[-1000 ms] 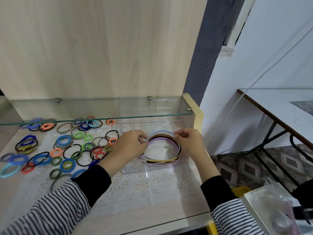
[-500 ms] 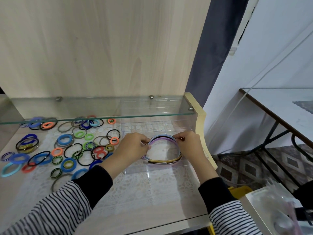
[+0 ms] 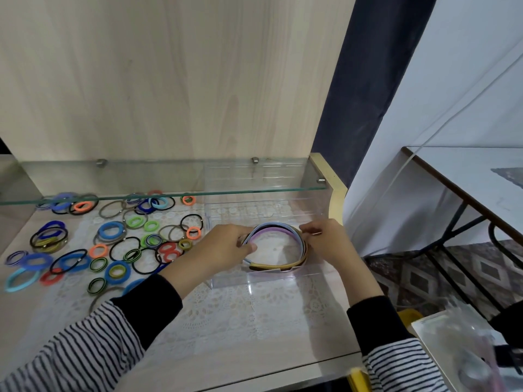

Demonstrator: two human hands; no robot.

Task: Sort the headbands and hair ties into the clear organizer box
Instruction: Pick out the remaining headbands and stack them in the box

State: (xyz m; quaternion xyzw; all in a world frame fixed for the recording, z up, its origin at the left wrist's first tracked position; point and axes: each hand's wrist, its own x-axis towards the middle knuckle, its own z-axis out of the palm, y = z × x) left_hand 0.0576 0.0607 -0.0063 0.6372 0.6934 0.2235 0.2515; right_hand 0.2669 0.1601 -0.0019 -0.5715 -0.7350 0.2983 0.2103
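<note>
While pinching headbands [image 3: 273,230] with curled fingers of left hand [image 3: 226,247] and right hand [image 3: 329,243] inside clear organizer box [image 3: 254,280], risks fanning stack apart, tipping it, on uneven release.

Nested headbands [image 3: 272,228], blue, purple, black and tan, standing on edge inside clear organizer box [image 3: 254,279]; coloured hair ties [image 3: 119,271] scattered flat, left of box.
</note>
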